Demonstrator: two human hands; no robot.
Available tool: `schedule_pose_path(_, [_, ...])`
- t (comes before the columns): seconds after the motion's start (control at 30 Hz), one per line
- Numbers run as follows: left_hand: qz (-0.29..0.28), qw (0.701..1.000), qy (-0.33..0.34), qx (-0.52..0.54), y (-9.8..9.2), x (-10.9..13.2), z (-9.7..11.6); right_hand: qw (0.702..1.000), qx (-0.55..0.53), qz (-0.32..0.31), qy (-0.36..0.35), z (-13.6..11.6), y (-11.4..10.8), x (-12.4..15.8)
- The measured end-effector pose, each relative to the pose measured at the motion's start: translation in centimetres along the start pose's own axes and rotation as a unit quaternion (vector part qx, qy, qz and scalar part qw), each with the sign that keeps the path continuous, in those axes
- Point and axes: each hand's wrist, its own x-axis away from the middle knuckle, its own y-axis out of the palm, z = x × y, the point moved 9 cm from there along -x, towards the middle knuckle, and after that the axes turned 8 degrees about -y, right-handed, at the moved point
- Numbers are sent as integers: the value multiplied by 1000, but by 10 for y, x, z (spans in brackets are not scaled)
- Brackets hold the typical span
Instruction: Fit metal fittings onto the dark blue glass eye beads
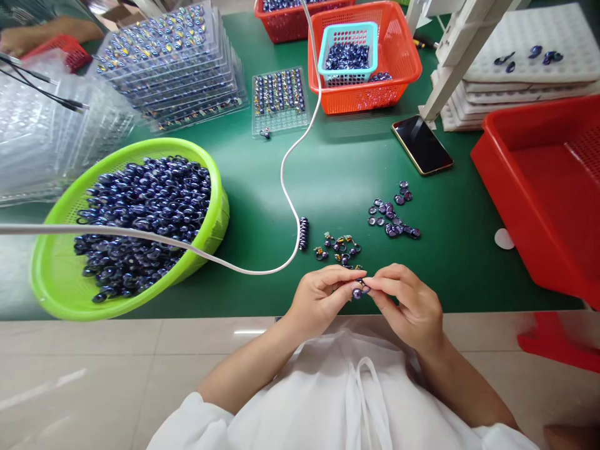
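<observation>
At the table's near edge my left hand (321, 297) pinches a small glossy dark-blue part with a ball-shaped end (357, 293). The fingertips of my right hand (409, 305) meet it from the other side, closed on a small dark piece (366, 286) mostly hidden by the fingers. Just beyond my hands lies a loose cluster of dark-blue ball-ended parts (342, 245) with gold-coloured bits. Farther right are scattered small dark oval caps (389, 211). A short row of dark pieces (304, 234) stands to the left of the cluster.
A green basket (219, 200) heaped with dark-blue parts stands left, crossed by a white cable (244, 271). Stacked clear trays (234, 81), one single tray (281, 122), an orange basket (398, 81), a phone (422, 145) and a red bin (520, 206) surround the workspace. Someone's arm (56, 31) shows far left.
</observation>
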Motion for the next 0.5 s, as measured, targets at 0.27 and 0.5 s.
schedule_pose_path(0.27, [9, 996, 66, -54, -2, 3, 4, 999, -20, -6, 41, 5, 3, 0])
schedule_pose_path(0.5, [17, 987, 136, -82, 1, 7, 17, 995, -40, -9, 95, 8, 5, 2])
